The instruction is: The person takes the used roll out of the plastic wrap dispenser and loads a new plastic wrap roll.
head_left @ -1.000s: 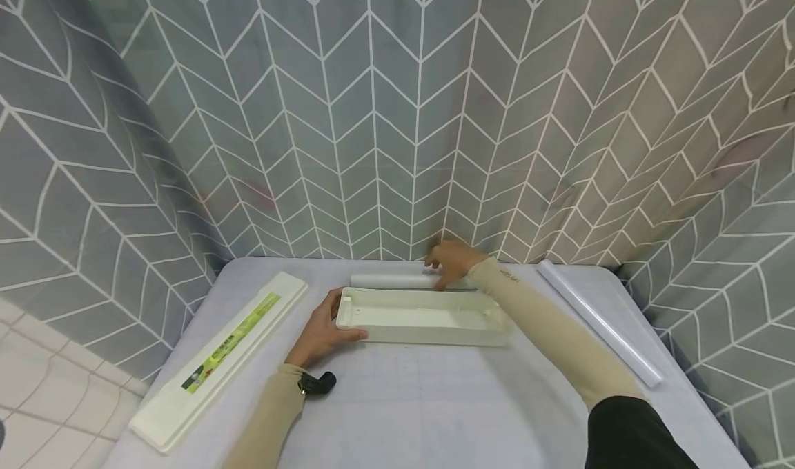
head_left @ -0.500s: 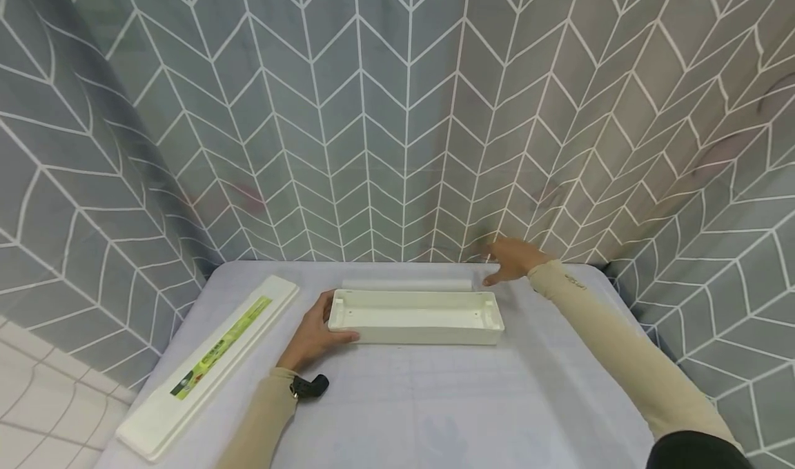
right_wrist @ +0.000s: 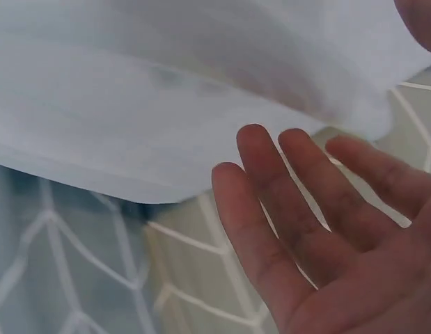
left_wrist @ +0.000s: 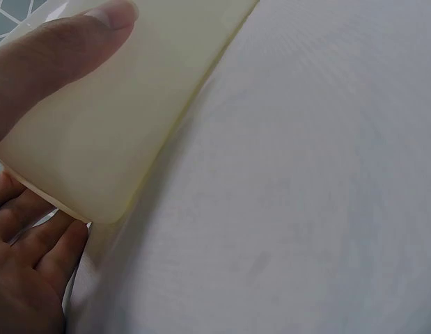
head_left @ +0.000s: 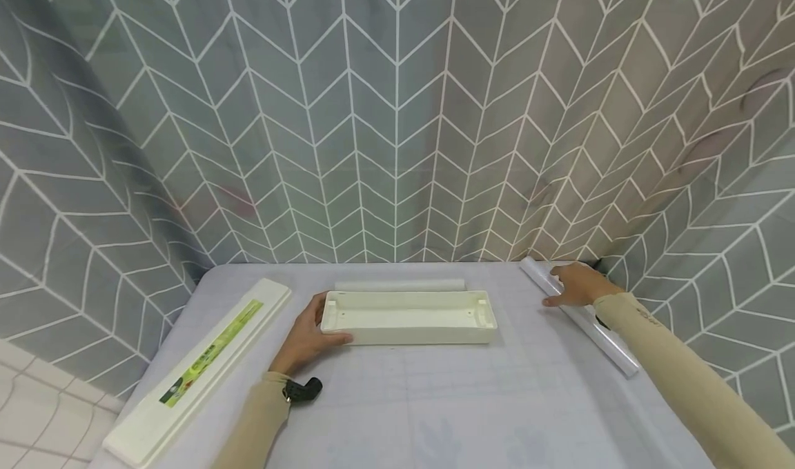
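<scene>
A long cream plastic box (head_left: 410, 336), without a cover, stands near the back of the table in the head view. My left hand (head_left: 304, 339) grips its left end, thumb on the front wall; in the left wrist view several fingers curl at the end wall (left_wrist: 97, 139). Over at the right, my right hand (head_left: 579, 286) hovers above or touches a shiny roll of clear film (head_left: 605, 348); I cannot tell which. Its fingers (right_wrist: 319, 188) are spread and fairly straight in the right wrist view, where the roll itself is hard to make out.
Behind the box lies a white roll (head_left: 400, 285), partly hidden by it. A long white lid (head_left: 200, 369) with a green label rests slantwise on the left. A white cloth covers the table (head_left: 447, 400). Grey patterned curtains (head_left: 397, 145) hang behind and at both sides.
My right hand has left the white roll behind the box and moved right to the clear roll. The left hand keeps its hold on the box. The head view has shifted slightly.
</scene>
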### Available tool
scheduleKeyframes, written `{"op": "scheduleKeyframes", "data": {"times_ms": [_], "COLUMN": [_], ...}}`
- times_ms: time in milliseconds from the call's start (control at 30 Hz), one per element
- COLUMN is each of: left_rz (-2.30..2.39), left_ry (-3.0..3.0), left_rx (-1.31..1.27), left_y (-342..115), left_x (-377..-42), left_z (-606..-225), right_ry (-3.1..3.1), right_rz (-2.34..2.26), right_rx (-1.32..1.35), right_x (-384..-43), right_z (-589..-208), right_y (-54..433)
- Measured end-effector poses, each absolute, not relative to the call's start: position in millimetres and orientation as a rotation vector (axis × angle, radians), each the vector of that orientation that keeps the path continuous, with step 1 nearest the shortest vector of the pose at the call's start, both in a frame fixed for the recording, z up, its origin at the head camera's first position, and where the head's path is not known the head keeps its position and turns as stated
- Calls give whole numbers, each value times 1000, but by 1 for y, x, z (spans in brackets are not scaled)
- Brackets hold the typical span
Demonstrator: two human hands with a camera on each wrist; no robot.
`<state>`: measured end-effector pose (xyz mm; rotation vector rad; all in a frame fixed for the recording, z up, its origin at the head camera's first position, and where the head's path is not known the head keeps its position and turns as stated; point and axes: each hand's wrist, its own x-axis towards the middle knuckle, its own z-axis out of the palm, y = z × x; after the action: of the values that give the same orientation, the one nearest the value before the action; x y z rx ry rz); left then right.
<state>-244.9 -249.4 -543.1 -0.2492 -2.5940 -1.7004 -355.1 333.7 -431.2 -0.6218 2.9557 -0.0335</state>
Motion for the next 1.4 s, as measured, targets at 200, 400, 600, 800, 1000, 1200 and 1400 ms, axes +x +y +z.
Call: {"op": "scheduleKeyframes", "data": {"times_ms": [200, 400, 600, 800, 1000, 1200, 1400], "left_rz": [-1688, -1682, -1688, -1686, -1691, -1704, -1688], "left_ry": [-2589, -2590, -2594, -2597, -2587, -2601, -2594], "left_rx": [-254, -261, -259, -260, -269, -258, -274], "left_y": [-253, -256, -255, -253, -253, -251, -251], "left_x": [-244, -246, -246, -247, -247, -247, -248], "left_z": [-545, -546, -544, -544, -543, -543, -545], "right_ry": [2966, 2953, 3010, 3041, 3061, 3065, 3077], "right_rz": [-54, -141, -206, -189, -191, -177, -172], "right_rx": [-517, -500, -577, -567, -577, -582, -656], "right_x": [-341, -335, -333, -335, -334, -332, -340], "right_z": [-437, -449, -462, -468, -466, -462, -453], "right_y": [353, 363, 366, 367, 367, 365, 357]}}
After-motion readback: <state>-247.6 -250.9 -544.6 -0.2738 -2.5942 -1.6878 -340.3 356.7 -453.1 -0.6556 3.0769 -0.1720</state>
